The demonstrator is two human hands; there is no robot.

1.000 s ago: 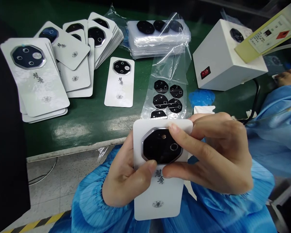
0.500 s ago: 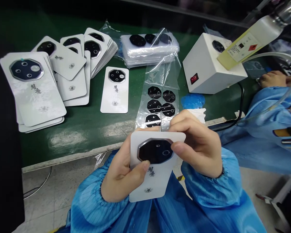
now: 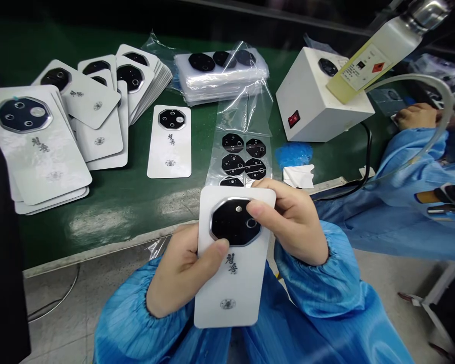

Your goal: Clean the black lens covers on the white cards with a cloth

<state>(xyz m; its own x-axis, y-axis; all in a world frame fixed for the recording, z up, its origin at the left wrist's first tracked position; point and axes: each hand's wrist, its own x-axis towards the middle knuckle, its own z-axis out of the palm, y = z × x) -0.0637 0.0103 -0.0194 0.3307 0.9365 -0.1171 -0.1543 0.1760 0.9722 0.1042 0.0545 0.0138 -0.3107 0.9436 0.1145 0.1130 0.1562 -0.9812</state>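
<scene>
Between both hands I hold a white phone back cover [image 3: 242, 283], tilted up toward me in front of the bench edge. An octagonal black lens plate [image 3: 233, 222] with a silver rim sits near its top. My left hand [image 3: 189, 268] grips the cover's left side, thumb tip at the plate's lower edge. My right hand [image 3: 288, 215] grips the upper right side, its thumb pressing on the plate's upper right; the other fingers are behind the cover. Just beyond lies a clear bag with several black lens plates [image 3: 233, 166], partly hidden by the cover.
Stacked white covers [image 3: 56, 172] stand at the left, and a single cover [image 3: 170, 151] lies mid-bench. Behind are bagged lens plates [image 3: 222, 81]. A white box [image 3: 318, 111] and a tilted bottle of yellow liquid [image 3: 371, 65] stand right. A co-worker's blue sleeve [image 3: 409, 146] is beyond.
The cover has turned to face me more and sits slightly further left in view. My right thumb has shifted from the plate's right edge onto its upper right surface. The whole view has moved slightly.
</scene>
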